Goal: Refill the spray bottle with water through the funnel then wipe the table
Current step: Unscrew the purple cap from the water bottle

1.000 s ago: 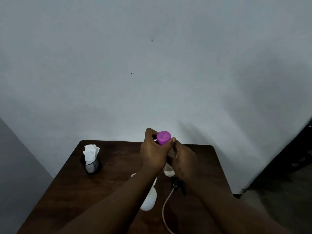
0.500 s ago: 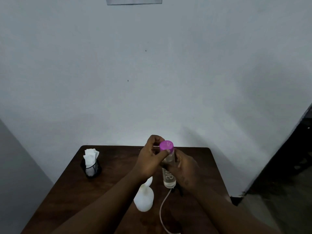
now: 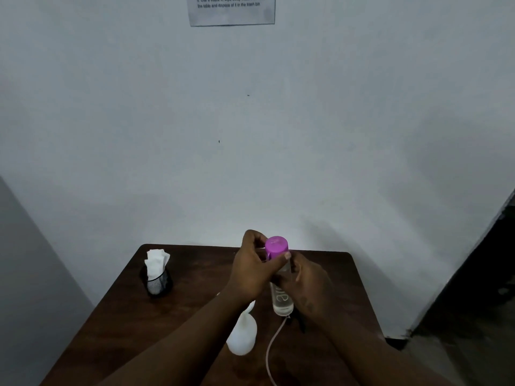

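A clear water bottle [image 3: 282,298] with a purple cap [image 3: 276,246] is held upright above the dark wooden table [image 3: 195,274]. My right hand [image 3: 305,282] wraps the bottle's body. My left hand [image 3: 252,270] pinches the purple cap with thumb and fingers. A white spray bottle body [image 3: 242,334] with a white funnel in its neck stands on the table just below my left wrist, partly hidden by it. The black spray head with its thin tube [image 3: 271,346] lies on the table to the right of it.
A black mesh cup holding white tissues [image 3: 156,271] stands at the table's back left. A printed paper sheet [image 3: 231,9] hangs on the white wall behind. A dark floor area lies to the right of the table.
The camera has tilted up, so the wall sheet came into view. Both hands stay on the water bottle; my left fingers have shifted around the purple cap.
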The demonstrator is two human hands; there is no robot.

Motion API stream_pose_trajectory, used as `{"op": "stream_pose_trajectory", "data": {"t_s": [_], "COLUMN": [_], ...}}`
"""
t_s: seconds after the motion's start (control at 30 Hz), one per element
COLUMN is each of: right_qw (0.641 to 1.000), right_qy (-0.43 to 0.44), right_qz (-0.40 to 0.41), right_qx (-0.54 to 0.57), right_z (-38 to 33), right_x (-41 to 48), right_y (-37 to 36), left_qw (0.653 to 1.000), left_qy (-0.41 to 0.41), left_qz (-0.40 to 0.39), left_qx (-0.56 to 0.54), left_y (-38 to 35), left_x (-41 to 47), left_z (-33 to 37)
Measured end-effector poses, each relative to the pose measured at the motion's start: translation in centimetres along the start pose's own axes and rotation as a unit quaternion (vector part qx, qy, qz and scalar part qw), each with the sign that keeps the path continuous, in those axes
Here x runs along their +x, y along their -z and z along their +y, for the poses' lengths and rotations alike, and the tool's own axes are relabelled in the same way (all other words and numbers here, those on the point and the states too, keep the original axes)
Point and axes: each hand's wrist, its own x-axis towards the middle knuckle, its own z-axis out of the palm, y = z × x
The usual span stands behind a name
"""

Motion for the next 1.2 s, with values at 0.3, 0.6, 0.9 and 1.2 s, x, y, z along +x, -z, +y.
{"op": "stream_pose_trajectory", "data": {"t_s": [0.3,0.6,0.9,1.2], "right_qw": [1.000,1.000,1.000,1.000], "right_qy": [0.008,0.013,-0.003,0.005], "right_qz": [0.010,-0.007,-0.010,-0.004], "right_qx": [0.001,0.013,-0.002,-0.013], "right_z": [0.2,1.6,1.8,2.8], "right_x": [-0.5,-0.9,-1.0,-1.1], "right_y": [-0.3,-0.2,-0.3,-0.2], "left_qw": [0.999,0.986,0.996,0.971], "left_qy": [-0.012,0.021,-0.003,-0.047], "left_qz": [-0.030,-0.163,-0.091,-0.226], "left_qx": [0.002,-0.012,0.011,0.067], "left_y": [0.4,1.2,0.4,1.9], "left_x": [-0.1,0.2,0.2,0.9], "left_z": [-0.3,-0.6,-0.6,-0.2]}}
